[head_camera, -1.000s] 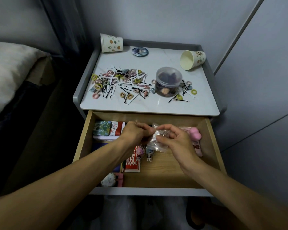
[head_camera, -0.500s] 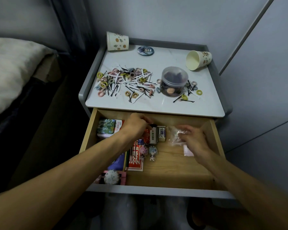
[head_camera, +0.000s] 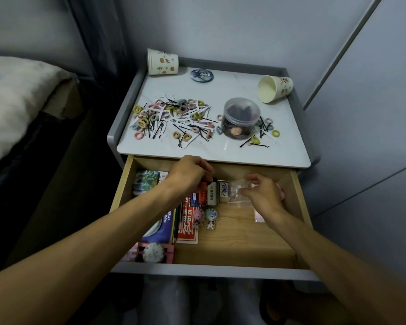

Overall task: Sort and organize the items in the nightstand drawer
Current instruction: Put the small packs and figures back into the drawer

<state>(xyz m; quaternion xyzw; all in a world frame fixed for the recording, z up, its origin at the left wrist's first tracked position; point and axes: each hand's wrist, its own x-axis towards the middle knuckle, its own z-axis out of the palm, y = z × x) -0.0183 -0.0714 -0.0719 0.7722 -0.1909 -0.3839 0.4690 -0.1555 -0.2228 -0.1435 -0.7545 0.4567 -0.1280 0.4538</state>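
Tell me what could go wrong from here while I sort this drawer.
1. Hairpins and hair ties lie near the front edge of the tabletop, right above the open drawer; your left hand could sweep them in as it lifts.
2. The paper cup on its side might roll if the stand gets bumped.
3. The clear bag by your right hand is hard to see and could get buried.

A single wide-angle view, worn on the person's head, looks forward and steeply down. The open drawer [head_camera: 239, 231] sits close, in the lower middle of the frame, with the left forearm [head_camera: 92, 249] and right forearm [head_camera: 326, 259] entering from the bottom corners. The nightstand top [head_camera: 232, 87] lies above it at centre, the bed [head_camera: 14, 102] at left, the wall [head_camera: 220, 24] across the top
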